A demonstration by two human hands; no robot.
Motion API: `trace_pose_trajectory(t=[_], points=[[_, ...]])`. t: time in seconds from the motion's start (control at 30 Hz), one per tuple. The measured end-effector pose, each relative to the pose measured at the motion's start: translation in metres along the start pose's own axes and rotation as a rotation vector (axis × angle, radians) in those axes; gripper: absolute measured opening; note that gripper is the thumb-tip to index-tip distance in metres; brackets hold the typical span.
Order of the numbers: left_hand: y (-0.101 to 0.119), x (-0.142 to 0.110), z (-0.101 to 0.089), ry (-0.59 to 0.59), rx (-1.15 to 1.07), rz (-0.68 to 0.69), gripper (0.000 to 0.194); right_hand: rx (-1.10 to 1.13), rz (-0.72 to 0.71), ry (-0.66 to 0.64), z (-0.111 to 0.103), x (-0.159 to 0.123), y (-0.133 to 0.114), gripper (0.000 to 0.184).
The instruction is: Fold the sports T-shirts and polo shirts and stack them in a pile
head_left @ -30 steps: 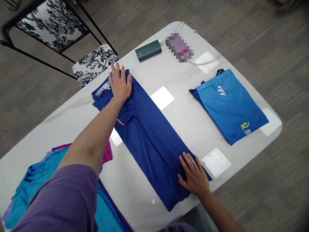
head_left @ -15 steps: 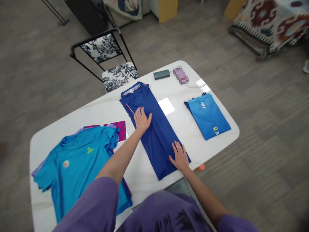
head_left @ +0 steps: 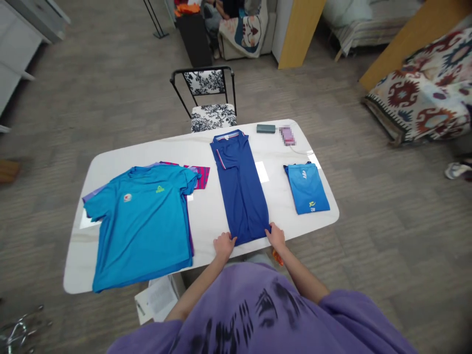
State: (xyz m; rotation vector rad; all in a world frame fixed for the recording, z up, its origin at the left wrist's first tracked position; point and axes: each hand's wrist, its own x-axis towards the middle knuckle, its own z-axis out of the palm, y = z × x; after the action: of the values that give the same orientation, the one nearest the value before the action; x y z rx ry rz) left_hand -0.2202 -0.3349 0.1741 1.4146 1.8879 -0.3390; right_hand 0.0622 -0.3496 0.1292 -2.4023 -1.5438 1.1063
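A dark blue polo shirt lies on the white table, folded lengthwise into a long strip with its collar at the far edge. At the strip's near end, my left hand pinches the left hem corner. The opposite hem corner is between the thumb and fingers of my right hand. Left of the polo, a bright blue T-shirt is spread flat over other shirts, with purple and pink cloth showing at its edges. A folded blue shirt rests to the right.
Near the far right edge are a dark green case and a blurred pink phone-like item with a cable. Across the table stands a patterned chair. A person sits at the back. Papers lie below the near edge.
Both hands have moved from lying on the polo to its near hem corners, the left hand coming back toward me. My view has shifted and now takes in more of the room.
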Motion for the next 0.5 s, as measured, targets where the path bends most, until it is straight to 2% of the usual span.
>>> trace_pose_trajectory(t=[0.13, 0.27, 0.4, 0.5], points=[[-0.012, -0.01, 0.008, -0.034, -0.163, 0.017, 0.017, 0.105, -0.016, 0.039, -0.002, -0.025, -0.004, 0.033], [-0.032, -0.033, 0.015, -0.026, -0.354, 0.062, 0.012, 0.21, -0.062, 0.092, -0.011, -0.068, -0.009, 0.044], [-0.056, -0.069, 0.014, -0.024, -0.537, 0.1, 0.018, 0.299, -0.13, 0.112, -0.027, -0.117, -0.012, 0.035], [-0.066, -0.092, 0.002, -0.047, -0.673, 0.122, 0.024, 0.357, -0.151, 0.126, -0.046, -0.14, -0.017, 0.033]])
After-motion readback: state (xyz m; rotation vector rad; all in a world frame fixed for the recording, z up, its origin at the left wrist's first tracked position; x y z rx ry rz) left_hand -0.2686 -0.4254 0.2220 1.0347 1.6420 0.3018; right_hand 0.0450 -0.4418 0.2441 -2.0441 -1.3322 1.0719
